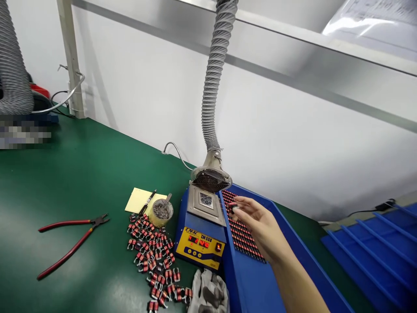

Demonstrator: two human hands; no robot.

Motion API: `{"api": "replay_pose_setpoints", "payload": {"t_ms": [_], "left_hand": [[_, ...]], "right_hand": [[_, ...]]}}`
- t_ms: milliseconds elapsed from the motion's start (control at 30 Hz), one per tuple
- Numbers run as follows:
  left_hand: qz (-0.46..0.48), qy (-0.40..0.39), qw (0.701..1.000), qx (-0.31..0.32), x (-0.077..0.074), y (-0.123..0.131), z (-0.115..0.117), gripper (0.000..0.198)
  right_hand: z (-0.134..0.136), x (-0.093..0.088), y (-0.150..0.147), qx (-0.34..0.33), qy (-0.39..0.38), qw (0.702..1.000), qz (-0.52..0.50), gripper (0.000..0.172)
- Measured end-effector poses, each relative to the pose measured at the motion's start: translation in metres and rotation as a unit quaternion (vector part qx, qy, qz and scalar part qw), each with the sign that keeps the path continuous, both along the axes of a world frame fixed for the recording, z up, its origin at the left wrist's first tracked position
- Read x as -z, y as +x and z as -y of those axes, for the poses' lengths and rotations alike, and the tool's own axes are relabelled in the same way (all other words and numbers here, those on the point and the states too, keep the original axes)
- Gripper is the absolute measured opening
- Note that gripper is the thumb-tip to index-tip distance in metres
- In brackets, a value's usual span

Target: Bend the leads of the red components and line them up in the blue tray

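My right hand (256, 219), bare, pinches a small black-and-red coil component (233, 208) between thumb and fingertips. Its thin leads point left toward the square solder pot (192, 204), whose small opening shows a shiny metal surface. Just below the hand, rows of red-and-black coils (243, 234) line the blue tray (254, 282). A loose pile of coils with bent silvery leads (156, 248) lies left of the pot. At the bottom centre is a grey-white glove with dark patches (210, 293); I cannot tell whether my left hand is inside it.
A fume hose (216, 74) hangs over the pot, its round hood close above the opening. A tub of grey scraps (161, 212) with a stick stands by a yellow paper (138, 201) and pen. Red-handled cutters (94, 222) lie open at left. A blue ribbed rack (374, 252) is at right.
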State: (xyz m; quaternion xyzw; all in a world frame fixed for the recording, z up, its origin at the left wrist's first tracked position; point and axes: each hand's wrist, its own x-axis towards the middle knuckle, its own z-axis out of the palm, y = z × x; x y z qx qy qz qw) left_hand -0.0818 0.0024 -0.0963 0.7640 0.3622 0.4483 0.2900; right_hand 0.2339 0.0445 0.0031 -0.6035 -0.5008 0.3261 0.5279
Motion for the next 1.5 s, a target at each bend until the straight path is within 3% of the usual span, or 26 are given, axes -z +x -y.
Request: {"api": "replay_pose_setpoints", "payload": {"t_ms": [100,133,167,200,367,667,900,1067,1233,1333,1500], "left_hand": [[0.005,0.003,1.000,-0.002,0.006,0.038,-0.060,0.022],[0.006,0.006,1.000,0.000,0.009,0.051,-0.080,0.033],[0.003,0.010,1.000,0.001,0.013,0.062,-0.097,0.061],[0.002,0.013,1.000,0.002,0.017,0.072,-0.112,0.036],[-0.030,0.037,0.999,0.003,0.040,0.096,-0.148,0.022],[-0.125,0.050,0.990,-0.042,0.068,0.093,-0.148,0.029],[-0.180,0.067,0.977,-0.090,0.075,0.096,-0.140,0.023],[-0.196,0.084,0.971,-0.112,0.078,0.099,-0.141,0.030],[-0.196,0.102,0.967,-0.124,0.078,0.100,-0.138,0.017],[-0.193,0.112,0.966,-0.129,0.076,0.101,-0.135,0.015],[-0.196,0.127,0.963,-0.135,0.071,0.100,-0.130,0.016]], "right_hand": [[-0.036,0.010,0.015,-0.007,-0.028,0.998,0.059,0.042],[-0.047,0.015,0.019,-0.005,-0.035,0.996,0.079,0.040],[-0.056,0.020,0.022,-0.003,-0.041,0.994,0.101,0.037],[-0.065,0.025,0.024,0.001,-0.046,0.991,0.126,0.033],[-0.087,0.034,0.022,0.007,-0.070,0.960,0.270,0.009],[-0.094,0.033,0.006,0.013,-0.101,0.892,0.441,0.010],[-0.098,0.038,0.003,0.006,-0.094,0.893,0.440,0.009],[-0.092,0.028,0.011,0.037,-0.047,0.938,0.340,0.012],[-0.067,0.006,0.031,0.078,0.009,0.985,0.153,0.041],[-0.048,-0.004,0.035,0.089,0.024,0.994,0.058,0.049],[-0.017,-0.010,0.020,0.070,0.038,0.996,-0.047,0.042]]}}
